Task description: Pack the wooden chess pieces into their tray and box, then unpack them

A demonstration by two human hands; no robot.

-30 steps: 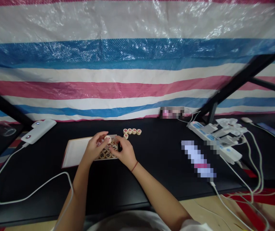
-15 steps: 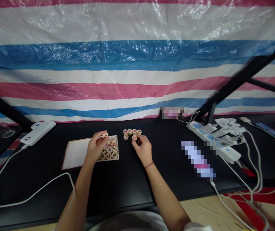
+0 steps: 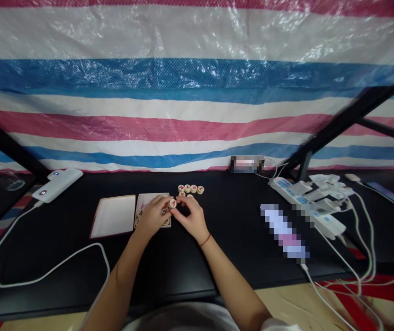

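Note:
A round Chinese chess piece with a red character [image 3: 172, 203] is held up over the right edge of the open box [image 3: 164, 195]. My left hand [image 3: 152, 215] closes on it from the left. The thumb and index finger of my right hand [image 3: 193, 218] meet the same piece from the right. More chess pieces lie in the box, mostly hidden under my left hand. Behind my right hand several red-marked pieces [image 3: 194, 188] form a row on the black table. Two more stand in front of that row, one [image 3: 182, 194] beside another partly covered by my right fingers.
The box lid [image 3: 114, 216] lies left of the box. A white power bank [image 3: 57, 185] with a cable [image 3: 48, 281] sits at the left. To the right are a blurred phone-like device [image 3: 282, 232] and a power strip [image 3: 307, 207] with plugs. A striped sheet [image 3: 183, 110] hangs behind.
My left hand has moved right with the chess piece. My right hand has let go of a piece in the second row and come left to meet the left hand.

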